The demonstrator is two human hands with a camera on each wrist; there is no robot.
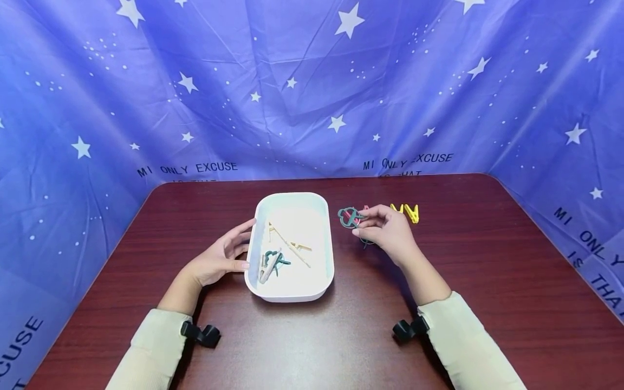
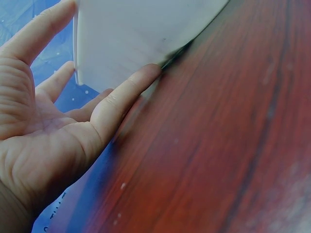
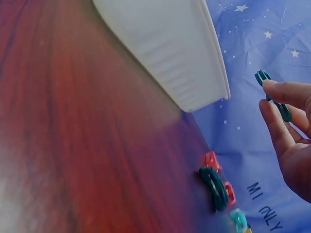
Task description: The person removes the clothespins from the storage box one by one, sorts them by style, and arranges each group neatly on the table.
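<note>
green clip (image 3: pixel 262 75) was held above the table (image 1: pixel 287 352), right of the white tray (image 1: pixel 309 279). at left, the left hand (image 1: pixel 214 264) touched the tray's left side with spread fingers, gripping nothing. inside, assorted clips (image 1: pixel 271 265) lay in the middle and near left. at right, the right hand (image 1: pixel 390 230) pinched the green clip between thumb and fingers; a light, steady pinch probably suited its thin loops. red clips (image 3: pixel 211 160) lay near it, yellow clips (image 1: pixel 412 214) farther right.

White glare inside the tray (image 1: pixel 312 227), pale sheen across the tabletop (image 1: pixel 312 352).
</note>
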